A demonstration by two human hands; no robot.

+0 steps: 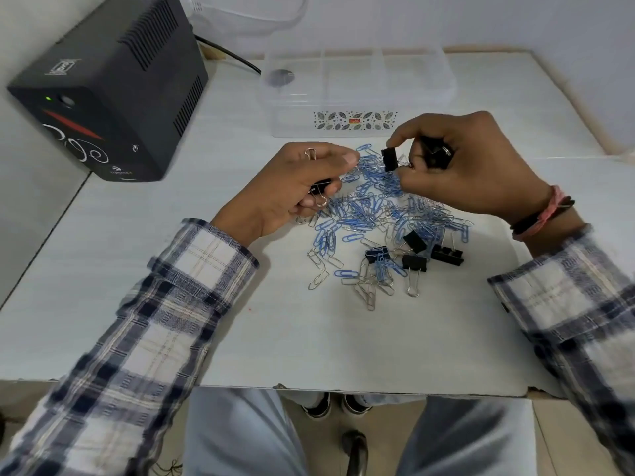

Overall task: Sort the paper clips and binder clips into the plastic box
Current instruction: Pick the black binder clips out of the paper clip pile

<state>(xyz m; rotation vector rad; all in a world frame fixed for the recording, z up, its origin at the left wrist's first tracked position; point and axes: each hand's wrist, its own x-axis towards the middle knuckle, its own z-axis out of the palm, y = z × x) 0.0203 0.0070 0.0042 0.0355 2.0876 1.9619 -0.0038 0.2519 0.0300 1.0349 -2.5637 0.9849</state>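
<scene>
The right hand point(481, 170) has its grip closed on a black binder clip point(390, 159), thumb and forefinger pinching the body just above the far end of the pile of paper clips point(374, 214); more black clips seem tucked in its palm, though how many I cannot tell. The left hand point(302, 187) is closed round another binder clip point(319, 190), its wire loops poking out above and below the fingers, at the left edge of the pile.

Binder clips are small, stiff and springy; I judge them best taken by the black body, since the wire handles swing. The paper clips, blue and bare steel, are light and slippery and interlock, so lifting one may drag others along.

Near the pile's closest edge lie several loose binder clips point(415, 261), some tangled with paper clips. Beyond the pile, on the pale tabletop point(309, 338), stands the clear plastic box point(357, 97) with dividers, apparently holding next to nothing. Left of the pile sits a black power unit point(113, 91).
</scene>
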